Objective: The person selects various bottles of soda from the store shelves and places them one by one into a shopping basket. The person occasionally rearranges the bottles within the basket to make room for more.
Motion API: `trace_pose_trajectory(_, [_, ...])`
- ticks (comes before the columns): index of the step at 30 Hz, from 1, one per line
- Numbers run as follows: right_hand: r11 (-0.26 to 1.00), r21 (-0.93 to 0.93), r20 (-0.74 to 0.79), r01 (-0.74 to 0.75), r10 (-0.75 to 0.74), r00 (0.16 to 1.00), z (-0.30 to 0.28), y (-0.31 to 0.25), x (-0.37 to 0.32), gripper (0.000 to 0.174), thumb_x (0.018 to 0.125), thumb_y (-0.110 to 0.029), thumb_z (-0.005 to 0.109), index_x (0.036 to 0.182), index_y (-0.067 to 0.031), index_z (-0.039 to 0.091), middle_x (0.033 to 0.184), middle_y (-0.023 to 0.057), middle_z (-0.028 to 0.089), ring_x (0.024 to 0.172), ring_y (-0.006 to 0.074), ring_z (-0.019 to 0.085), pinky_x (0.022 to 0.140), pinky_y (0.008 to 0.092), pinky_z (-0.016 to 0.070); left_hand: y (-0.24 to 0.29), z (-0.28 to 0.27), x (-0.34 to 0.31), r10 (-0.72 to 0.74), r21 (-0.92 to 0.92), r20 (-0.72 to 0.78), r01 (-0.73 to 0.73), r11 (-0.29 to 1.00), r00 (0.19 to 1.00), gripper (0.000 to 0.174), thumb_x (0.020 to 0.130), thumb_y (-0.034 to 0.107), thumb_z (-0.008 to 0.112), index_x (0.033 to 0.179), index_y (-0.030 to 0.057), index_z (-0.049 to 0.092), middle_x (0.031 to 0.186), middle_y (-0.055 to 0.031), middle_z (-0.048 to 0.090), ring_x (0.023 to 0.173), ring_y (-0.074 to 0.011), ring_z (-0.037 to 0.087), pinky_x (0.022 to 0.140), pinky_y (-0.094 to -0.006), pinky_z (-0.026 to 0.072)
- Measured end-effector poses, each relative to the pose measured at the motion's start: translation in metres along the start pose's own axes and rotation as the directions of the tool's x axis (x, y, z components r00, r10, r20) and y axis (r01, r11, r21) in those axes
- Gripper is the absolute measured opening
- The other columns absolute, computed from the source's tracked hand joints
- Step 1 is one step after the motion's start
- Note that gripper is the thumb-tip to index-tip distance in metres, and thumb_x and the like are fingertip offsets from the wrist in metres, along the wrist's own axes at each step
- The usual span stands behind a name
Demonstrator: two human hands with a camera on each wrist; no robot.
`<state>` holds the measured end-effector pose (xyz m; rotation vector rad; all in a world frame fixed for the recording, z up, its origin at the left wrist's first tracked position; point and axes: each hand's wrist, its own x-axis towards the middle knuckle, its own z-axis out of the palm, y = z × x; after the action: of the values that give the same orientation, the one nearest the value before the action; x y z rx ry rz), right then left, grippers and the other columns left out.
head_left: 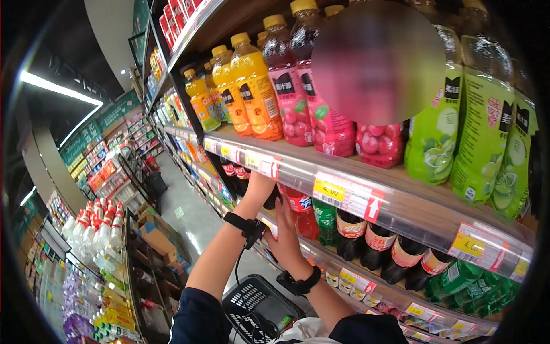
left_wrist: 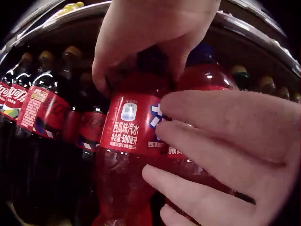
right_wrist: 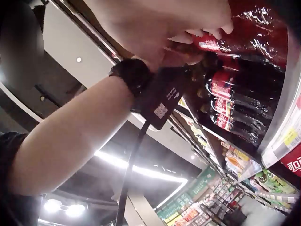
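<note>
In the left wrist view, a red-labelled bottle of red drink (left_wrist: 124,127) stands upright. My left hand (left_wrist: 155,28) comes from above, fingers and thumb bent down around its dark blue cap. My right hand (left_wrist: 235,141) reaches in from the right, its fingers extended and touching the label's side. The head view has the left hand (head_left: 261,188) partly hidden behind the shelf edge and the right hand (head_left: 282,235) just beside it. The right wrist view has the right hand (right_wrist: 164,21) at the top, fingertips against red bottles (right_wrist: 258,28).
Dark cola bottles (left_wrist: 44,110) stand left of the red ones; green bottles (head_left: 325,221) and more dark ones are to the right. Above is a shelf edge with price tags (head_left: 344,194), under juice bottles (head_left: 255,94). A black basket (head_left: 258,307) is below.
</note>
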<state>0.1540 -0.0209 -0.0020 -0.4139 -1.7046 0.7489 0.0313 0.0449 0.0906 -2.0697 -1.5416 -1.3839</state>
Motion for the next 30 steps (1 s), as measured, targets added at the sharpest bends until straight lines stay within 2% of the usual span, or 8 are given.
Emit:
trace_pose_trajectory(1, [1.000, -0.015, -0.017, -0.009, 0.009, 1.000, 0.003, 0.002, 0.004, 0.080, 0.074, 0.002, 0.060, 0.143, 0.0016, 0.021, 0.147, 0.0294, 0.017, 0.133, 0.0452, 0.025, 0.108, 0.0456, 0.0268, -0.012, 0.005, 0.005, 0.088, 0.181, 0.024, -0.091, 0.979, 0.996, 0.022, 0.084, 0.009, 0.055, 0.104, 0.0011, 0.056, 0.100, -0.0174, 0.060, 0.099, -0.0339, 0.056, 0.090, -0.0394, 0.0428])
trace_pose_trajectory(4, [0.999, -0.027, -0.033, -0.047, 0.046, 0.998, 0.008, 0.003, 0.009, 0.084, 0.068, 0.007, 0.057, 0.143, 0.0035, 0.019, 0.147, 0.0282, 0.017, 0.133, 0.0444, 0.024, 0.109, 0.0451, 0.0258, -0.023, 0.015, 0.009, 0.232, 0.259, 0.000, -0.224, 0.940, 0.973, 0.020, 0.085, 0.011, 0.049, 0.101, 0.0017, 0.057, 0.097, -0.0205, 0.058, 0.098, -0.0395, 0.053, 0.090, -0.0429, 0.0413])
trace_pose_trajectory(8, [0.998, -0.067, 0.002, -0.019, 0.019, 1.000, 0.010, 0.006, 0.007, 0.087, 0.068, 0.008, 0.058, 0.144, 0.0015, 0.017, 0.150, 0.0256, 0.010, 0.138, 0.0415, 0.018, 0.110, 0.0423, 0.0254, -0.013, 0.012, 0.002, 0.054, 0.121, -0.072, -0.045, 0.992, 0.996, 0.023, 0.088, 0.011, 0.050, 0.107, -0.0001, 0.057, 0.104, -0.0209, 0.058, 0.105, -0.0387, 0.051, 0.094, -0.0430, 0.0390])
trace_pose_trajectory(10, [0.996, -0.087, 0.018, 0.009, -0.008, 1.000, 0.010, 0.006, -0.001, 0.087, 0.069, 0.007, 0.059, 0.145, 0.0004, 0.017, 0.151, 0.0257, 0.008, 0.138, 0.0424, 0.017, 0.109, 0.0433, 0.0265, 0.011, -0.003, 0.000, -0.135, -0.121, -0.092, 0.123, 0.985, 0.987, 0.023, 0.085, 0.004, 0.056, 0.108, -0.0021, 0.056, 0.105, -0.0146, 0.060, 0.100, -0.0271, 0.057, 0.090, -0.0363, 0.0431])
trace_pose_trajectory(12, [0.996, -0.091, 0.025, 0.018, -0.016, 1.000, 0.008, 0.002, -0.006, 0.086, 0.071, 0.005, 0.061, 0.145, -0.0008, 0.018, 0.151, 0.0257, 0.006, 0.138, 0.0432, 0.016, 0.109, 0.0438, 0.0274, 0.024, -0.012, -0.008, -0.451, -0.486, -0.038, 0.378, 0.788, 0.892, 0.025, 0.083, 0.000, 0.059, 0.108, -0.0023, 0.055, 0.105, -0.0103, 0.061, 0.097, -0.0196, 0.059, 0.086, -0.0319, 0.0449])
trace_pose_trajectory(18, [0.992, -0.119, 0.070, -0.048, 0.057, 0.996, 0.011, 0.010, -0.018, 0.085, 0.075, -0.001, 0.063, 0.146, -0.0025, 0.016, 0.152, 0.0246, 0.006, 0.138, 0.0430, 0.017, 0.110, 0.0474, 0.0245, 0.042, -0.037, -0.035, -0.636, -0.627, 0.021, 0.506, 0.592, 0.771, 0.037, 0.086, 0.009, 0.066, 0.119, 0.0040, 0.051, 0.103, -0.0045, 0.063, 0.090, -0.0095, 0.059, 0.076, -0.0245, 0.0463])
trace_pose_trajectory(25, [0.986, -0.165, 0.062, 0.021, -0.011, 0.998, 0.028, -0.001, -0.037, 0.081, 0.077, -0.008, 0.061, 0.145, -0.0005, 0.018, 0.149, 0.0266, 0.016, 0.138, 0.0416, 0.018, 0.110, 0.0557, 0.0153, 0.059, -0.056, -0.088, -0.564, -0.766, -0.235, 0.207, 0.609, 0.792, 0.028, 0.087, 0.004, 0.062, 0.113, -0.0003, 0.056, 0.108, -0.0069, 0.062, 0.097, -0.0124, 0.058, 0.086, -0.0266, 0.0458])
trace_pose_trajectory(30, [0.895, -0.281, 0.091, 0.347, -0.336, 0.938, 0.038, -0.027, -0.058, 0.070, 0.078, -0.013, 0.062, 0.140, -0.0043, 0.031, 0.145, 0.0231, 0.029, 0.135, 0.0404, 0.029, 0.108, 0.0607, 0.0131, 0.105, -0.118, -0.122, -0.561, -0.750, -0.400, 0.093, 0.655, 0.725, 0.029, 0.092, 0.012, 0.054, 0.118, -0.0002, 0.050, 0.121, -0.0147, 0.058, 0.106, -0.0199, 0.058, 0.091, -0.0335, 0.0459])
